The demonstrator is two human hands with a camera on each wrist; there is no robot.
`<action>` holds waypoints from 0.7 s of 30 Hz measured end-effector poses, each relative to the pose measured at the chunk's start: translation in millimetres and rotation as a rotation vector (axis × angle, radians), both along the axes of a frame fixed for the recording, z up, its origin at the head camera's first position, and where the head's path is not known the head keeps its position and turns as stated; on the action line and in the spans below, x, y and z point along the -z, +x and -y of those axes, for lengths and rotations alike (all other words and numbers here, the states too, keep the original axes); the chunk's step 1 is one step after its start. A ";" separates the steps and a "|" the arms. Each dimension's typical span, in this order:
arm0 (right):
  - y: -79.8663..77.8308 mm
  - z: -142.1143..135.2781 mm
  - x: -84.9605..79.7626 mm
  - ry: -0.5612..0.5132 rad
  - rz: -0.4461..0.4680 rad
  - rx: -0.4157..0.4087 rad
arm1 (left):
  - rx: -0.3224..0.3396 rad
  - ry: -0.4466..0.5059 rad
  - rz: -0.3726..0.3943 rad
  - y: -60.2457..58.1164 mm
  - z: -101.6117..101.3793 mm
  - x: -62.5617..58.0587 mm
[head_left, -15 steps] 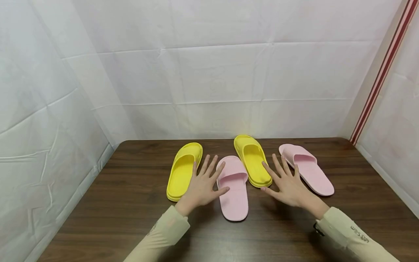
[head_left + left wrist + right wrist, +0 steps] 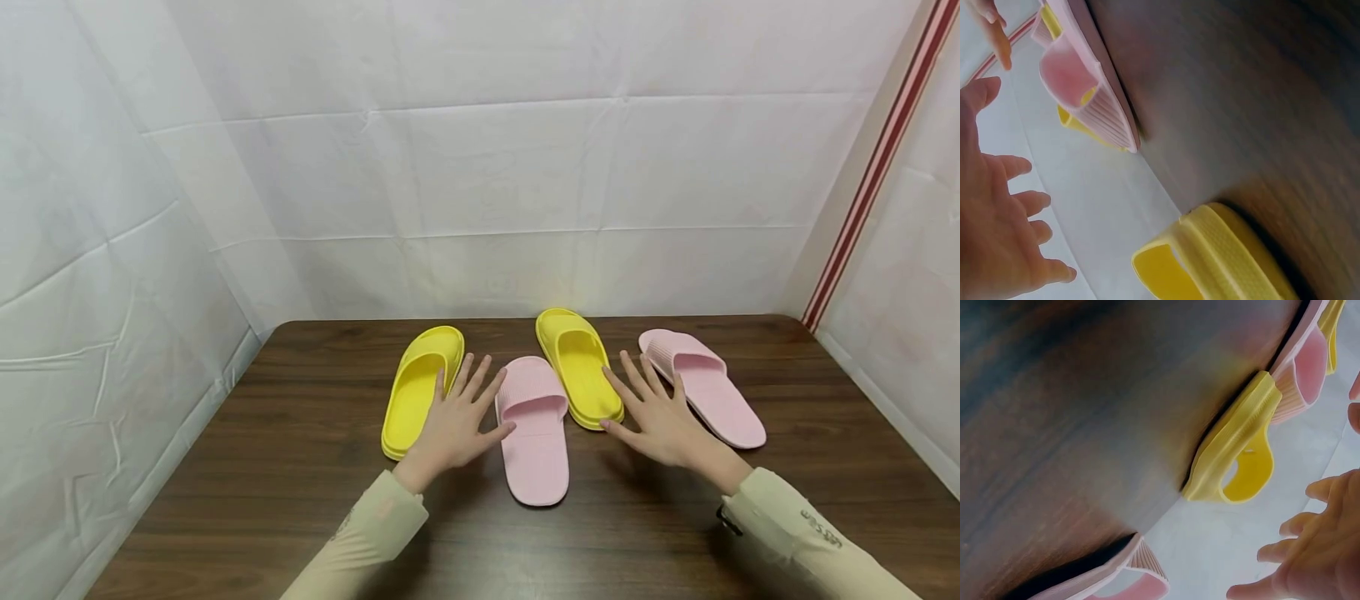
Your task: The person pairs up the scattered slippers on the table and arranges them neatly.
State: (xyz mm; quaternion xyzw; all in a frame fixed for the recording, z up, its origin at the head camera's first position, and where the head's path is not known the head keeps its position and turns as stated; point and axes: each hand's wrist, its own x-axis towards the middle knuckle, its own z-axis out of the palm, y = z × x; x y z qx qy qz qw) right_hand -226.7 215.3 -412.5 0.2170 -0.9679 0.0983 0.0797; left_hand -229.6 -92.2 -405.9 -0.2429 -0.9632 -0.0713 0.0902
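Observation:
Both hands hover above the table with fingers spread, holding nothing. In the head view the left hand [image 2: 452, 423] is between the left yellow slipper [image 2: 412, 404] and the middle pink slipper [image 2: 536, 454], covering part of the yellow one's right edge. The right hand [image 2: 660, 421] is between the other yellow slipper [image 2: 588, 379] and the right pink slipper [image 2: 723, 404], its fingers overlapping the edges of both. From the left wrist view, a gap shows between the left palm [image 2: 997, 231] and the slippers. The right wrist view shows the right hand [image 2: 1322, 544] likewise raised.
The slippers lie on a dark wooden table [image 2: 300, 500], toes toward its far edge. A white sheet [image 2: 480, 183] hangs behind and along the sides. A red-striped band [image 2: 873, 175] runs down the right corner.
The left hand has shifted slightly left, and the right hand has barely moved. The slippers lie where they were.

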 end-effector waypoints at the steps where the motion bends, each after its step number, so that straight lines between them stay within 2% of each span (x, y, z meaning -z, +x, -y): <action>1: -0.7 0.0 -0.7 0.002 0.001 0.000 | 0.000 0.003 -0.002 -0.3 0.7 -0.5; 9: -5.9 1.7 -5.9 -0.013 0.006 -0.015 | 0.003 0.030 -0.011 -3.1 6.3 -3.5; 21: -15.5 2.1 -5.5 0.006 -0.029 -0.019 | 0.012 0.051 -0.018 -8.2 13.9 -8.0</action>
